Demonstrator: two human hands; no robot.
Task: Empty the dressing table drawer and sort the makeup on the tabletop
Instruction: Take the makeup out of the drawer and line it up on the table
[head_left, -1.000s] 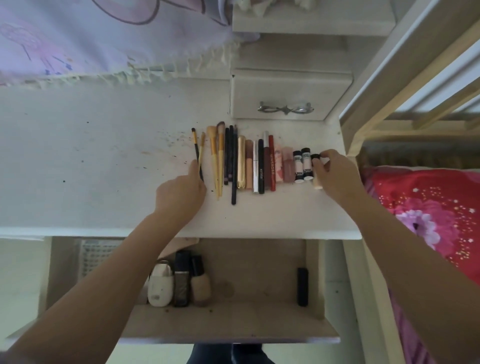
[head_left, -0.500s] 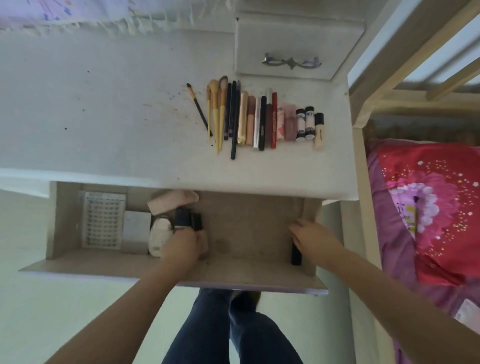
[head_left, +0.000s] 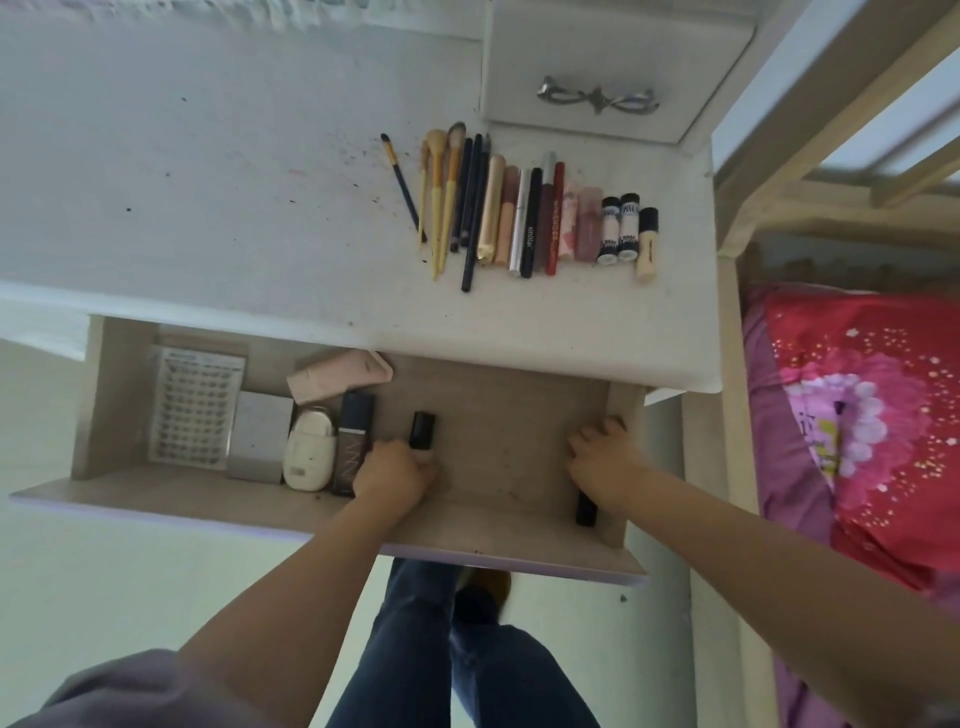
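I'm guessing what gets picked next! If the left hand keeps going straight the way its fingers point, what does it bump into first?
Probably the small black tube: the left hand points up the drawer and its fingertips look to be already at the tube's near end, though depth is hard to judge.

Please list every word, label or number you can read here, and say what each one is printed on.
"xinoiar", roughly, some letters uncertain: slim black tube in the tabletop row.
"PINK": white bottle with a black cap; its smaller print is blurred.
Print on the red pencil, twin white bottle and dark foundation bottle is unreadable.
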